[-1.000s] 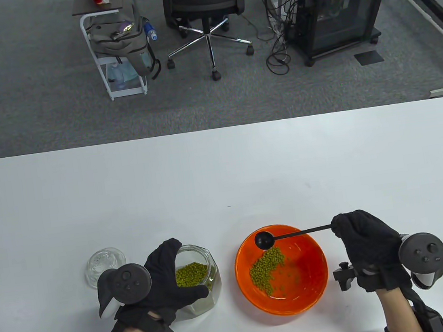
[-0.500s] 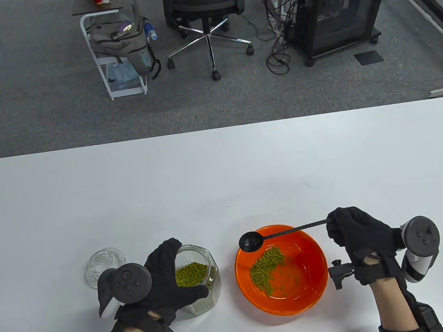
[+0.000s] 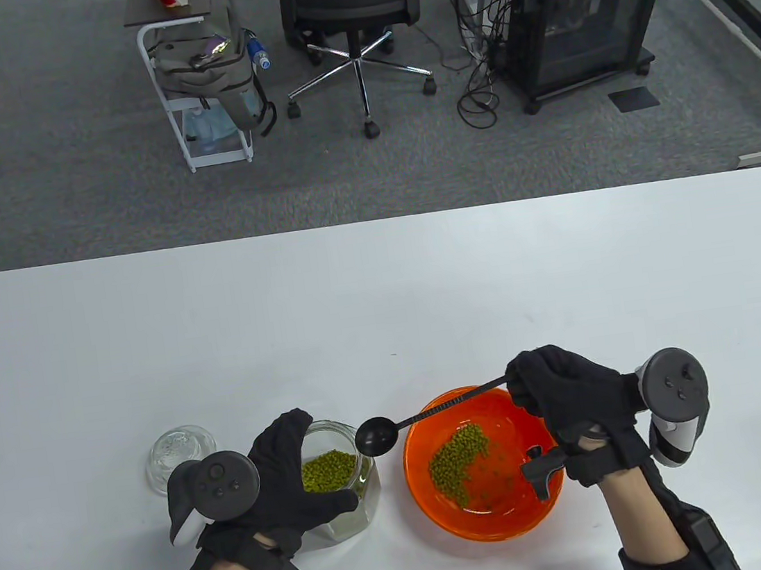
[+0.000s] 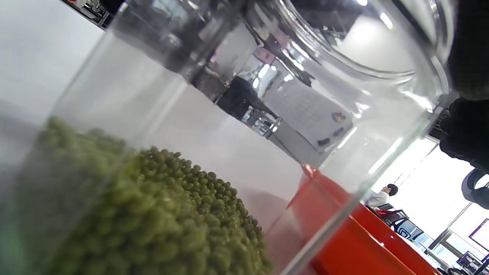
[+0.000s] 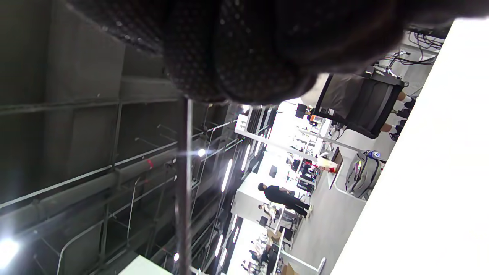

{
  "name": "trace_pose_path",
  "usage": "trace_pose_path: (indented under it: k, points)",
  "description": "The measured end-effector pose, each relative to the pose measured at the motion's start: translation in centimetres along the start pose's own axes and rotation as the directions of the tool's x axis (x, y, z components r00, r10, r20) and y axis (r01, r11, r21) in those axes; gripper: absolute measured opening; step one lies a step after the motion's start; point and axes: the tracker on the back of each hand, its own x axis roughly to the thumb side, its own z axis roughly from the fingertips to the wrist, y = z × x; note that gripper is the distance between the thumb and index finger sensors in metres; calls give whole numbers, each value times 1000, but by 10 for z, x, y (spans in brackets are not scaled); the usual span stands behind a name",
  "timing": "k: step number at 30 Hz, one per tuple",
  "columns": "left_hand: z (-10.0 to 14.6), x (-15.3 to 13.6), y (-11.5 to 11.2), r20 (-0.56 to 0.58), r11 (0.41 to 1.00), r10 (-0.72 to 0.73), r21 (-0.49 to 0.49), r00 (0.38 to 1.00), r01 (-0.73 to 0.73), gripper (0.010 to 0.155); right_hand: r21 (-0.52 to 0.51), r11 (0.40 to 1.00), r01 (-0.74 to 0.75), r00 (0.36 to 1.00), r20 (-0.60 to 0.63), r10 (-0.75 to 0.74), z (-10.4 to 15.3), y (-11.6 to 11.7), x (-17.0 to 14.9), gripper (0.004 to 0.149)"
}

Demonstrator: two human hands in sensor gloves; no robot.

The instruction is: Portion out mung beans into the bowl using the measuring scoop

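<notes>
An open glass jar with green mung beans stands at the front left; my left hand grips its side. In the left wrist view the jar wall and the beans fill the frame. An orange bowl with a patch of beans sits to the jar's right. My right hand holds the black measuring scoop by its handle; the scoop's round head hangs between bowl and jar, by the jar's right rim. Whether the head carries beans is not visible. My right glove blocks the right wrist view's top.
A clear glass lid lies left of the jar. The white table stretches away behind the bowl. Beyond its far edge stand an office chair, a cart with a backpack and a black cabinet.
My right hand has moved left, carrying the scoop from above the bowl's far rim to the gap beside the jar. The left hand and jar have not moved.
</notes>
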Motion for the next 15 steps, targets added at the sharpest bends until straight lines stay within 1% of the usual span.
trace_pose_path:
  k: [8,15]
  points:
    - [0,0,0,1,1000,2,0,1000,-2,127,59,992,-111,994,31,109,-10,36,17,43]
    - [0,0,0,1,1000,1,-2,1000,-1,127,73,972,-224,973,81,218,-13,62,30,43]
